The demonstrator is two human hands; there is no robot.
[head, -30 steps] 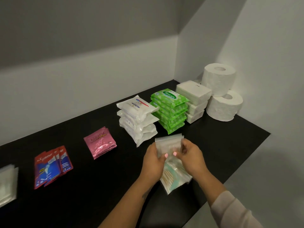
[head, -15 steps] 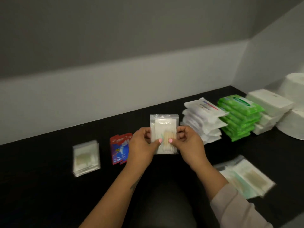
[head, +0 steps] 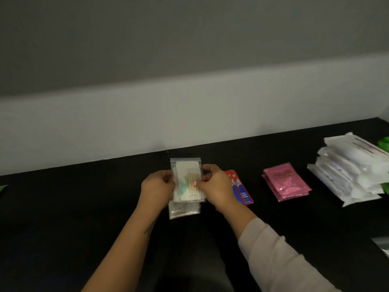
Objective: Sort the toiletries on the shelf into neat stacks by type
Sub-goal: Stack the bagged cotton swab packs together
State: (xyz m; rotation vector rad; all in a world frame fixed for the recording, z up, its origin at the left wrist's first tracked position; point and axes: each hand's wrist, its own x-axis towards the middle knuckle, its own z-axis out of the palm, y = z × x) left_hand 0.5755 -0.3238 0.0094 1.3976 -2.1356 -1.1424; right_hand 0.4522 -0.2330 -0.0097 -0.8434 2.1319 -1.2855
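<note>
Both hands hold a clear zip bag of cotton swabs (head: 188, 180) by its side edges, just above a small stack of like clear bags (head: 183, 210) on the black shelf (head: 84, 207). My left hand (head: 158, 185) grips the bag's left edge. My right hand (head: 214, 186) pinches its right edge. Red and blue sachets (head: 242, 189) lie partly hidden behind my right hand. A stack of pink sachets (head: 286, 184) lies further right. White wipe packs (head: 353, 175) are piled at the far right.
A green pack (head: 384, 144) peeks in at the right edge behind the white packs. Another green item (head: 3, 188) shows at the left edge. A pale packet (head: 382, 247) lies at the lower right edge. The wall runs along the shelf's back.
The view has swung left. Both hands have carried the swab bag left, past the red sachets, and now hold it over the stack of clear bags.
</note>
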